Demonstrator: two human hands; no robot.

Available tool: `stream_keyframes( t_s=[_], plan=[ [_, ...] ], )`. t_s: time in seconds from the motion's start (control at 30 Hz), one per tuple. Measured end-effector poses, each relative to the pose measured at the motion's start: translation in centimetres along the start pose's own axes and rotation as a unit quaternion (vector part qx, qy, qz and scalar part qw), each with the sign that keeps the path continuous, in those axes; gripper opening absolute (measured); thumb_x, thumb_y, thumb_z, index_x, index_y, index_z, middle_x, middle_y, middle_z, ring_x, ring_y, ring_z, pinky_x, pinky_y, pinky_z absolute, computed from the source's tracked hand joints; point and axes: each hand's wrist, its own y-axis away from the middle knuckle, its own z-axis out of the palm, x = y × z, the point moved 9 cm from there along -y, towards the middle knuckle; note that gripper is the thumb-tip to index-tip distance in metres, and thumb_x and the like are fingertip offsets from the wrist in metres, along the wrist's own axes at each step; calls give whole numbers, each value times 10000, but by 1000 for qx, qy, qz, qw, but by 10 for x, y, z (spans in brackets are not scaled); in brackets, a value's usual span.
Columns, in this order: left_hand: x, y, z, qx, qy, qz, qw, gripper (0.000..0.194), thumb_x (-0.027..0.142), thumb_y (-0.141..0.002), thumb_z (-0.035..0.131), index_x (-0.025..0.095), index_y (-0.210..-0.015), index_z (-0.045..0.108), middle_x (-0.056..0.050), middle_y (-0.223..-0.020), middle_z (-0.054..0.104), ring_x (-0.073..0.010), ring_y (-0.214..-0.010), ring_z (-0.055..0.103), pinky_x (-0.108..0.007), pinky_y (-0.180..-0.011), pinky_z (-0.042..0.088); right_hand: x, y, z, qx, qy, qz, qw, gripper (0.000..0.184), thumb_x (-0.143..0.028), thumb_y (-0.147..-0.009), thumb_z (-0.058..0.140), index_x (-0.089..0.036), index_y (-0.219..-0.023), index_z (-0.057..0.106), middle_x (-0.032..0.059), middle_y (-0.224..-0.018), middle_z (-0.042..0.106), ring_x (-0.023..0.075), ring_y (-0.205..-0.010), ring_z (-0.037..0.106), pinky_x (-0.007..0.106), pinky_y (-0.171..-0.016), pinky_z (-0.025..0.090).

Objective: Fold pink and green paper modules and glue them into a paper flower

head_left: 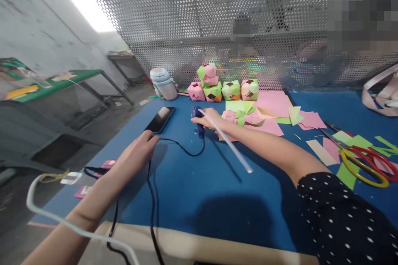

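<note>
My right hand [209, 118] reaches across the blue table [199, 182] and is closed on a blue glue gun [199, 123] that has a long white glue stick [228, 143] poking out of its back. My left hand [141, 147] rests on the table, its fingers curled over the gun's black cord [183, 149], just in front of a black phone [160, 119]. Pink and green folded paper pieces [241, 118] lie right beside the gun.
Several pink-and-green paper cubes [222, 87] are stacked against a perforated metal screen [217, 29]. A pale bottle [163, 83] stands at their left. Paper sheets [273, 105], scraps and scissors with yellow and red handles [367, 161] lie at right. A white cable [56, 215] loops near left.
</note>
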Motion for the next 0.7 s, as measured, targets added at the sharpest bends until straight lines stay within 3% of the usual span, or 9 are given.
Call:
stream_keyframes(
  t_s=[0.1, 0.33, 0.5, 0.63, 0.7],
  plan=[
    [-9, 2, 21, -68, -85, 5, 994, 254, 3, -835, 344, 123, -898, 559, -34, -864, 474, -118, -645, 436, -209, -623, 351, 1, -24, 12, 23, 13, 21, 999, 385, -496, -786, 613, -122, -703, 656, 98, -686, 696, 206, -720, 662, 247, -635, 450],
    [7, 7, 38, -110, -113, 54, 986, 289, 24, -847, 347, 149, -925, 595, -60, -843, 549, -176, -682, 546, -266, -638, 403, 24, -44, 24, 60, 21, 68, 996, 510, -598, -742, 616, -112, -888, 668, 156, -923, 718, 264, -903, 674, 279, -720, 493],
    [50, 6, 31, -99, -123, 126, 979, 306, 96, -886, 343, 130, -1044, 603, -125, -968, 576, -235, -795, 583, -334, -698, 449, 26, -38, 24, 58, 18, 62, 996, 487, -567, -753, 631, -108, -915, 659, 169, -961, 707, 278, -945, 662, 308, -767, 502],
    [87, 3, 25, -107, -114, 156, 975, 301, 116, -898, 342, 164, -1015, 615, -103, -960, 573, -220, -800, 583, -328, -708, 445, 24, -33, 29, 34, 12, 41, 999, 411, -498, -810, 617, -101, -908, 660, 149, -958, 695, 258, -973, 645, 307, -825, 490],
    [98, -1, 20, -97, -109, 162, 976, 292, 120, -900, 342, 167, -987, 617, -96, -949, 571, -210, -790, 576, -321, -699, 438, 25, -33, 34, 19, 8, 40, 999, 366, -440, -857, 592, -109, -1005, 635, 120, -1029, 662, 235, -985, 627, 340, -842, 497]
  ],
)
